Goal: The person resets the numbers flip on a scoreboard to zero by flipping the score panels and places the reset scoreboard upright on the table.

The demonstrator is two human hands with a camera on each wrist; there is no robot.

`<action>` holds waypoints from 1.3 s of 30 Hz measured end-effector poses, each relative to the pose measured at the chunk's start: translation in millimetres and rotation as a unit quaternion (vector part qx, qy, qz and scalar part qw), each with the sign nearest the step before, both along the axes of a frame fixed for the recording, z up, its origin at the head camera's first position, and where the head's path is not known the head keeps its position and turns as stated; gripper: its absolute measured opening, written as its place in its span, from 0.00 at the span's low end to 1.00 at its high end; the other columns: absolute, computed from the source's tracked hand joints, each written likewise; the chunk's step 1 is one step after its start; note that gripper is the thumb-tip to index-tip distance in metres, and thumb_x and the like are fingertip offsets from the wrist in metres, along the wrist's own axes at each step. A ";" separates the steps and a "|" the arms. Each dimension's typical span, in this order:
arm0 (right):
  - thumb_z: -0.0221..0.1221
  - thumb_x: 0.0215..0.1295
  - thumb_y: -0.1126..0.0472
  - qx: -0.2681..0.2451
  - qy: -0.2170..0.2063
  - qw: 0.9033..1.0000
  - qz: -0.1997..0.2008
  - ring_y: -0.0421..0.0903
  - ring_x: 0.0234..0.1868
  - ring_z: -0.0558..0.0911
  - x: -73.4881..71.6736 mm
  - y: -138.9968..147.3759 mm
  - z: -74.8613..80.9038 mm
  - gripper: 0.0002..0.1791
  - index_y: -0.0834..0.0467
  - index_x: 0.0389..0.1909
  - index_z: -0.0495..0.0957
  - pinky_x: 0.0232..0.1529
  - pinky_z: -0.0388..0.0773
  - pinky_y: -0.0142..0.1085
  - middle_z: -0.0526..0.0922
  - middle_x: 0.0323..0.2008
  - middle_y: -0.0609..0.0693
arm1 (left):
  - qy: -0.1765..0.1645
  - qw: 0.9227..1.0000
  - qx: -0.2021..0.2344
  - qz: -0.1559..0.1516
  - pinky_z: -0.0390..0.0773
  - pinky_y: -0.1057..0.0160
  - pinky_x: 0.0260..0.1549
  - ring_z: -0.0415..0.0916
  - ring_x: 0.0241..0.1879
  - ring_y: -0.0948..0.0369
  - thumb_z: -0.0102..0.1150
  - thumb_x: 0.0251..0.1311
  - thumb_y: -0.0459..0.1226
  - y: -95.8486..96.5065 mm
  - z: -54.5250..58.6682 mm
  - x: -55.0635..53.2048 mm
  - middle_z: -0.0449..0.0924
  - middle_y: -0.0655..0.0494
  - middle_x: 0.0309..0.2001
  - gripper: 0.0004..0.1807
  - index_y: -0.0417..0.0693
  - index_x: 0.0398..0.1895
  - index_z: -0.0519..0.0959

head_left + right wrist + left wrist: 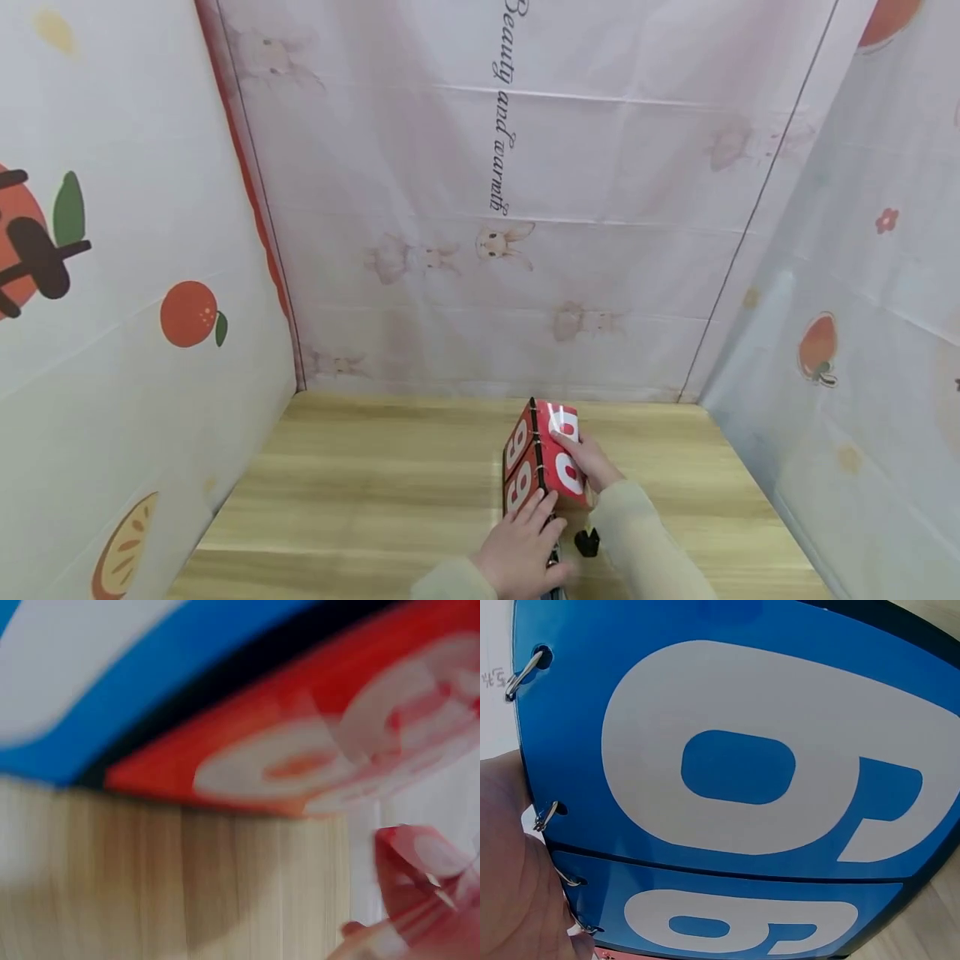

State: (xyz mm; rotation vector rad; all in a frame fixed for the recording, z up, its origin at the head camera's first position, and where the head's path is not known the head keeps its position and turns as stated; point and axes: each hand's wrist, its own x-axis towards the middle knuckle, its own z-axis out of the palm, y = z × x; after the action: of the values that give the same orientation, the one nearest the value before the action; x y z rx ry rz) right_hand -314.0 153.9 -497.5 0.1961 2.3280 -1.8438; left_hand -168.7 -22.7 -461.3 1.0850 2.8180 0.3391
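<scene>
A ring-bound flip scoreboard [539, 454] stands like a tent on the table, its ridge running away from me. Red cards with white digits show on both slopes of its far part. My right hand [594, 463] pinches a red number card [553, 475] on the right slope, the thumb lying across its face. Nearer to me, my left hand [519, 550] rests over the ridge with fingers spread. In the left wrist view, large blue number cards [739, 769] hang from metal rings beside the palm. The right wrist view is blurred, with red cards [292, 761] above the fingers.
A small black object [587, 542] lies on the wood-grain table [360, 483], right of the scoreboard and close to the right sleeve. Printed cloth walls enclose the table: a fruit-patterned left wall [112, 400], a rabbit-patterned back wall [420, 167] and a right wall [862, 275].
</scene>
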 end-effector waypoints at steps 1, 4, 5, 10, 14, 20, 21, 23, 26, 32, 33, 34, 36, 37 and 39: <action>0.56 0.62 0.42 0.002 0.009 1.000 0.012 0.49 0.39 0.80 -1.4 0.5 0.8 0.33 0.65 0.57 0.68 0.45 0.75 0.46 0.81 0.41 0.56 | 0.004 1.000 -0.001 0.000 0.63 0.49 0.58 0.43 0.71 0.55 0.25 0.64 0.66 -0.3 0.4 -1.0 0.49 0.53 0.72 0.38 0.54 0.65 0.66; 0.53 0.64 0.42 -0.006 0.030 0.999 0.045 0.56 0.51 0.76 -4.3 1.6 0.5 0.35 0.63 0.62 0.63 0.55 0.64 0.57 0.76 0.51 0.61 | 0.012 1.000 -0.008 0.001 0.62 0.50 0.59 0.42 0.71 0.55 0.25 0.64 0.65 -1.5 1.8 -1.8 0.48 0.54 0.72 0.37 0.55 0.66 0.65; 0.52 0.65 0.41 -0.015 0.033 0.998 0.049 0.58 0.53 0.74 -3.8 1.5 0.2 0.37 0.64 0.64 0.60 0.56 0.62 0.59 0.74 0.54 0.62 | 0.011 1.000 -0.010 0.001 0.62 0.50 0.59 0.42 0.71 0.55 0.26 0.64 0.65 -2.2 2.1 -1.0 0.47 0.54 0.72 0.37 0.55 0.66 0.65; 0.49 0.68 0.44 -0.142 0.019 0.989 0.025 0.60 0.55 0.74 3.4 1.2 5.4 0.38 0.68 0.65 0.52 0.59 0.61 0.55 0.69 0.55 0.68 | 0.008 1.000 -0.013 -0.003 0.62 0.51 0.59 0.41 0.71 0.55 0.28 0.66 0.63 -2.5 4.3 4.0 0.46 0.54 0.72 0.35 0.54 0.66 0.65; 0.48 0.71 0.52 -0.268 0.029 0.963 0.016 0.53 0.54 0.74 5.6 -8.0 22.7 0.31 0.67 0.66 0.51 0.61 0.62 0.47 0.66 0.57 0.63 | 0.008 1.000 -0.011 -0.007 0.63 0.51 0.59 0.41 0.71 0.55 0.27 0.66 0.63 -2.4 4.8 3.6 0.46 0.53 0.73 0.35 0.53 0.66 0.64; 0.52 0.67 0.49 -0.191 0.059 0.977 0.072 0.57 0.63 0.65 1.0 -28.0 42.2 0.42 0.62 0.71 0.42 0.63 0.57 0.50 0.63 0.62 0.64 | 0.015 1.000 -0.013 -0.004 0.64 0.51 0.58 0.41 0.71 0.55 0.28 0.65 0.63 -1.8 1.9 1.8 0.46 0.52 0.73 0.36 0.54 0.67 0.64; 0.54 0.66 0.46 -0.152 0.061 0.983 0.077 0.58 0.64 0.63 0.6 -29.8 43.9 0.46 0.61 0.72 0.38 0.63 0.55 0.52 0.63 0.63 0.63 | 0.015 1.000 -0.013 -0.003 0.64 0.51 0.58 0.40 0.71 0.55 0.29 0.65 0.63 -1.3 1.8 1.4 0.46 0.51 0.73 0.36 0.53 0.67 0.63; 0.54 0.64 0.42 -0.077 0.070 0.990 0.096 0.56 0.66 0.60 -0.4 -32.0 45.6 0.51 0.57 0.73 0.30 0.65 0.50 0.54 0.64 0.64 0.59 | 0.018 1.000 -0.013 -0.004 0.63 0.51 0.59 0.40 0.71 0.54 0.29 0.66 0.63 -0.3 1.7 0.5 0.45 0.50 0.73 0.36 0.52 0.67 0.63; 0.53 0.66 0.44 0.016 0.098 0.985 0.140 0.55 0.67 0.58 -0.5 -34.6 47.7 0.52 0.56 0.72 0.25 0.64 0.49 0.55 0.65 0.65 0.54 | 0.018 1.000 -0.015 -0.003 0.62 0.51 0.59 0.40 0.71 0.54 0.29 0.66 0.62 0.6 4.3 -1.5 0.45 0.50 0.73 0.36 0.51 0.67 0.63; 0.55 0.66 0.54 0.191 0.199 0.938 0.210 0.53 0.66 0.61 2.0 -39.7 45.5 0.36 0.60 0.71 0.53 0.62 0.58 0.53 0.67 0.64 0.53 | -0.001 1.000 -0.023 0.002 0.58 0.51 0.61 0.36 0.71 0.55 0.30 0.66 0.62 0.4 9.7 -4.5 0.42 0.51 0.73 0.36 0.51 0.68 0.62; 0.56 0.66 0.55 0.230 0.216 0.924 0.216 0.53 0.66 0.60 3.0 -40.7 44.8 0.34 0.61 0.69 0.57 0.62 0.58 0.52 0.67 0.63 0.54 | -0.002 1.000 -0.024 0.002 0.58 0.51 0.62 0.36 0.71 0.55 0.30 0.66 0.62 0.3 9.6 -4.5 0.42 0.51 0.73 0.36 0.51 0.68 0.62; 0.56 0.66 0.55 0.269 0.234 0.908 0.221 0.54 0.67 0.60 4.3 -42.0 44.2 0.32 0.61 0.68 0.60 0.62 0.58 0.52 0.68 0.63 0.55 | -0.003 1.000 -0.024 0.000 0.58 0.51 0.62 0.36 0.71 0.54 0.30 0.66 0.62 0.1 9.3 -4.4 0.42 0.51 0.73 0.36 0.51 0.68 0.62; 0.56 0.66 0.55 0.356 0.269 0.865 0.230 0.55 0.67 0.59 6.5 -44.8 42.9 0.29 0.62 0.64 0.65 0.63 0.57 0.51 0.69 0.62 0.58 | -0.004 1.000 -0.023 -0.001 0.58 0.51 0.62 0.36 0.71 0.54 0.30 0.66 0.62 0.0 8.5 -3.7 0.42 0.50 0.73 0.36 0.51 0.68 0.62; 0.55 0.67 0.55 0.395 0.282 0.842 0.235 0.56 0.67 0.59 7.7 -46.4 42.7 0.27 0.63 0.63 0.67 0.63 0.56 0.51 0.70 0.61 0.58 | -0.002 1.000 -0.023 -0.001 0.59 0.51 0.61 0.36 0.71 0.54 0.30 0.66 0.61 0.1 7.7 -3.4 0.42 0.49 0.73 0.35 0.50 0.68 0.62; 0.52 0.69 0.54 0.461 0.295 0.801 0.243 0.56 0.67 0.59 9.7 -50.0 42.5 0.24 0.62 0.61 0.70 0.63 0.56 0.52 0.72 0.59 0.58 | 0.003 1.000 -0.023 -0.003 0.59 0.51 0.61 0.37 0.71 0.53 0.32 0.67 0.61 0.2 6.3 -3.0 0.43 0.49 0.73 0.35 0.50 0.67 0.63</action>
State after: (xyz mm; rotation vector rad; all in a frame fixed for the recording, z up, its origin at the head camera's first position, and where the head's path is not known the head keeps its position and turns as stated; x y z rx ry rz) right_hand -304.3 103.9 -454.9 -0.9091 3.0677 -0.4354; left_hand -171.7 -22.6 -455.0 1.0854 2.8127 0.2696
